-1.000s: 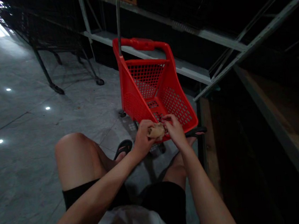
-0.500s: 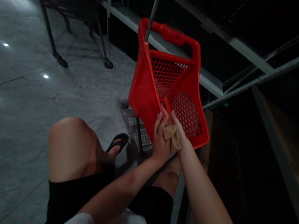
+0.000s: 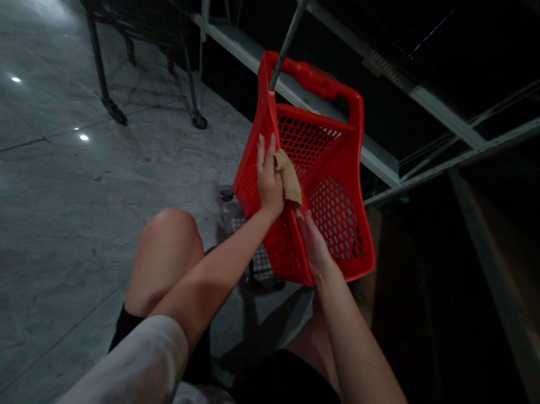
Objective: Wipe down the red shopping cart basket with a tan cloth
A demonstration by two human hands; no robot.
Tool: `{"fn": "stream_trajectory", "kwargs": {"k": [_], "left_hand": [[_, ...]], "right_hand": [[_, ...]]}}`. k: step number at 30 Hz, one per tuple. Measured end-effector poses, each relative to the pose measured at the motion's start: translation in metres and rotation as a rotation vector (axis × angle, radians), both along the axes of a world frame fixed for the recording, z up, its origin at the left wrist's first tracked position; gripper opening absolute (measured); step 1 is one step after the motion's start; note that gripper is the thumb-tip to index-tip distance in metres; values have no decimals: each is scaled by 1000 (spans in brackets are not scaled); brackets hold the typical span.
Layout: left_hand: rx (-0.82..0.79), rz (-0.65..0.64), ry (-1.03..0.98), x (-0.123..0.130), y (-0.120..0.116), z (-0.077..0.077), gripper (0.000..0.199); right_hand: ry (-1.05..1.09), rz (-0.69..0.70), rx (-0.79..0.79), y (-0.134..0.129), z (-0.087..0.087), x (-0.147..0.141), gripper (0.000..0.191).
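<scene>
A red plastic rolling shopping basket with perforated walls stands in front of me, tilted in view. My left hand is at the top edge of its near-left side, fingers straight along the outside. A tan cloth is held between that hand and the rim, draping to the inner side. Lower on the same edge, my right hand grips the rim from the inner side; its fingertips are partly hidden.
A metal pole rises from the basket's far corner. Behind stand a dark wheeled cart and a metal shelf frame. My bent knee is left of the basket, above the grey tiled floor.
My left hand has moved up and away along the rim with the cloth, parting from my right hand. My right hand stays near the lower end of the edge.
</scene>
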State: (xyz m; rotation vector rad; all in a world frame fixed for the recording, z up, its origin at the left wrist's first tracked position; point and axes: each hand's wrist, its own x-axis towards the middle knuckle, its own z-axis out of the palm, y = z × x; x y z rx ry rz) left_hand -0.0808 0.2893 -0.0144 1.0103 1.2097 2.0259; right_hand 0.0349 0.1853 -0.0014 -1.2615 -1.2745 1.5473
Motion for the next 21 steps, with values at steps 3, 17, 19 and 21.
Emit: {"fn": "stream_trajectory", "kwargs": {"k": [3, 17, 19, 21], "left_hand": [[-15, -112, 70, 28, -66, -16, 56], [-127, -62, 63, 65, -112, -38, 60], [-92, -5, -86, 45, -70, -34, 59], [-38, -1, -144, 22, -28, -26, 57]], "right_hand": [[59, -73, -74, 2, -5, 3, 70], [10, -40, -86, -12, -1, 28, 80], [-8, -27, -75, -16, -2, 31, 81], [-13, -2, -102, -23, 0, 34, 79]]}}
